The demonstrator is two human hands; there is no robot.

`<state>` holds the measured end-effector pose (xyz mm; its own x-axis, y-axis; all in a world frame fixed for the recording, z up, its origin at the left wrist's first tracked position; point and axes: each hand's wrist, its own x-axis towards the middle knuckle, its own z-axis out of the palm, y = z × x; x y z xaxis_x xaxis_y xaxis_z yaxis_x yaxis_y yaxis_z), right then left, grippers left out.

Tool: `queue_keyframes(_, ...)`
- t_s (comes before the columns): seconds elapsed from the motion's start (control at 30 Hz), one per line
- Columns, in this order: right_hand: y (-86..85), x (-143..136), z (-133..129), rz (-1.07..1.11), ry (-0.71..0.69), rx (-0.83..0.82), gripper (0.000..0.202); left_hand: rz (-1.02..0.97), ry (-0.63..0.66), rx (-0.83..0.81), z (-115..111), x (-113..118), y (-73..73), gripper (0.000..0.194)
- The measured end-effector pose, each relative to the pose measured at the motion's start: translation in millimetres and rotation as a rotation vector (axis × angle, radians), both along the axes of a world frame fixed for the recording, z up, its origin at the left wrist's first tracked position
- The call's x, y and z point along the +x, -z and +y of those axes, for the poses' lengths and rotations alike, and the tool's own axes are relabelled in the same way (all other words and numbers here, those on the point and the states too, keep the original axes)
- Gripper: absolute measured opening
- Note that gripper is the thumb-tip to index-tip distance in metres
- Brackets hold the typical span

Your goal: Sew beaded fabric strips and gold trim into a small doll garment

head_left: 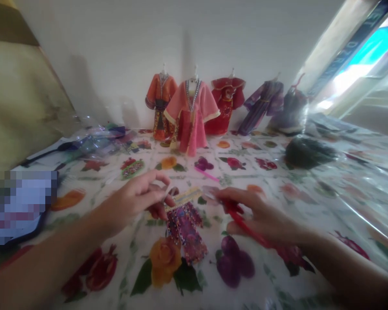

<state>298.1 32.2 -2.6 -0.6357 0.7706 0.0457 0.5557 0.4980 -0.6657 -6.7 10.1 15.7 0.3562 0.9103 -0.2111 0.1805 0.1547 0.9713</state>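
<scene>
A small purple patterned doll garment [191,230] with sequined edges hangs low over the tablecloth. Its top carries a pale yellow and grey trim band [192,196]. My left hand [148,196] pinches the band's left end, and a thin white strip [170,192] curls up by those fingers. To the right of the band, my right hand [250,211] is closed around red-handled scissors [237,215], whose blurred pale blades [210,192] point left, close to the band's right end. Whether the blades touch it I cannot tell.
Several dressed doll stands, one in a pink robe [194,112], line the wall. A pink stick [207,174] and a green-edged beaded piece [132,169] lie beyond my hands. A phone-like device [45,215] is at left, clear plastic [97,140] behind it, a dark wrapped bundle [310,151] at right.
</scene>
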Motion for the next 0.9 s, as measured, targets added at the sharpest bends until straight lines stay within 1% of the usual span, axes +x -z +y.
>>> queue_keyframes(0.1,4.3,-10,-10,0.013,-0.04,0.034,0.06,-0.007,0.026,0.004,-1,2,1.9,0.015)
queue_keyframes(0.27,6.0,-20,-13,-0.017,-0.032,0.095,0.05,0.043,0.047,0.004,-4,9,3.4,0.016)
queue_keyframes(0.37,4.3,-22,-14,-0.083,-0.061,0.09,0.047,0.085,0.047,0.018,-7,13,5.3,0.016)
queue_keyframes(0.47,5.3,-23,-15,-0.073,-0.066,0.122,0.045,0.14,0.059,0.043,-9,17,7.1,0.017)
queue_keyframes(0.53,7.9,-23,-16,-0.043,-0.068,0.144,0.043,0.173,0.071,0.059,-10,18,7.8,0.018)
queue_keyframes(0.67,15.8,-23,-16,-0.047,-0.088,0.122,0.043,0.198,0.091,0.091,-12,19,10.4,0.019)
queue_keyframes(0.77,20.1,-24,-15,-0.015,-0.083,0.165,0.042,0.202,0.105,0.088,-13,18,12.1,0.018)
queue_keyframes(0.9,15.1,-25,-15,-0.045,-0.125,0.146,0.04,0.188,0.109,0.072,-13,19,11.7,0.016)
